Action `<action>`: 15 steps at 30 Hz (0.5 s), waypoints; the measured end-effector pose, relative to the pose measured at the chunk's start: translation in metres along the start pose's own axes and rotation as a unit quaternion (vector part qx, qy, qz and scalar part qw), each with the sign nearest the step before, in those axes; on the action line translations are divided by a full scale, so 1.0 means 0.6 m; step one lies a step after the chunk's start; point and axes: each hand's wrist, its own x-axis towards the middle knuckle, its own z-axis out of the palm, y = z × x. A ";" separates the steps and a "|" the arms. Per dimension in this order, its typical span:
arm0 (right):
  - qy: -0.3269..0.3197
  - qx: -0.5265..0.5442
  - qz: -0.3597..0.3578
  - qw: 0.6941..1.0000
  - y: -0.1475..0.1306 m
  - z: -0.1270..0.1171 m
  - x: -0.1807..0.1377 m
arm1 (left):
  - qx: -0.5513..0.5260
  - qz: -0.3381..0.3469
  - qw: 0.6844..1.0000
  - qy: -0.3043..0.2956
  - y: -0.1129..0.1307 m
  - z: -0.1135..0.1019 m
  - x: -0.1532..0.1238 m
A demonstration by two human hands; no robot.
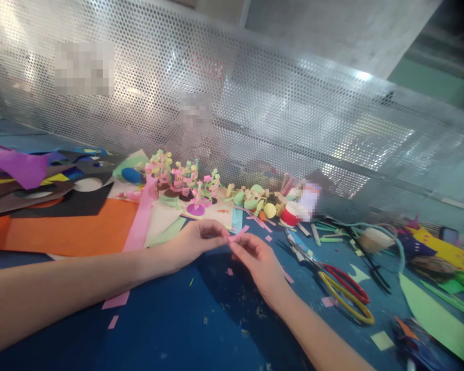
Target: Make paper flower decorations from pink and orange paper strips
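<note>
My left hand (199,238) and my right hand (257,260) meet over the blue table (170,319), both pinching a small pink paper strip (238,234) between fingertips. The strip sticks up and to the right between the two hands. Just behind the hands stand several small paper flower figures (185,180) in pink, green and yellow. A long pink paper band (141,221) lies to the left of my left hand.
Sheets of orange (69,229), black and purple paper are piled at the left. Scissors with red and yellow handles (342,288) lie right of my right hand. Paper scraps, a red-and-white tape roll (292,214) and green offcuts litter the right side. A perforated metal screen (255,103) stands behind.
</note>
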 end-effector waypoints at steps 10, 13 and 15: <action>0.029 0.013 -0.016 0.999 0.004 -0.001 0.002 | 0.004 -0.006 1.000 0.002 0.008 0.003 -0.001; 0.022 0.009 -0.014 1.000 0.003 -0.001 0.002 | 0.004 -0.002 1.000 0.009 0.007 0.003 -0.001; 0.020 0.007 -0.012 1.000 0.002 -0.001 0.002 | 0.003 0.004 1.000 0.007 0.006 0.003 -0.002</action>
